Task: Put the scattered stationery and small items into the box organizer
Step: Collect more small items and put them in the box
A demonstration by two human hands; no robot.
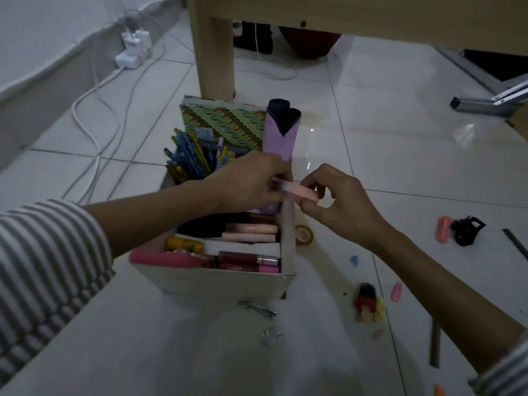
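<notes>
Pinching pink stick (297, 191) over box organizer (217, 282): left hand (251, 181), right hand (343, 202)

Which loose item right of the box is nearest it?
The yellowish tape roll, beside the box organizer's right wall; the orange tube and black claw clip lie farther.

One box (217, 281). In the box: one patterned notebook (225, 124), one purple case (278, 138), five lip tubes (251, 228) and a bunch of pens (188, 158) too dense to count. Above the box: two hands, the left hand (251, 181) and the right hand (343, 201), pinching one pink stick (300, 191). Right of the box: one tape roll (303, 235), one black claw clip (467, 230), two dark sticks (435, 347).
</notes>
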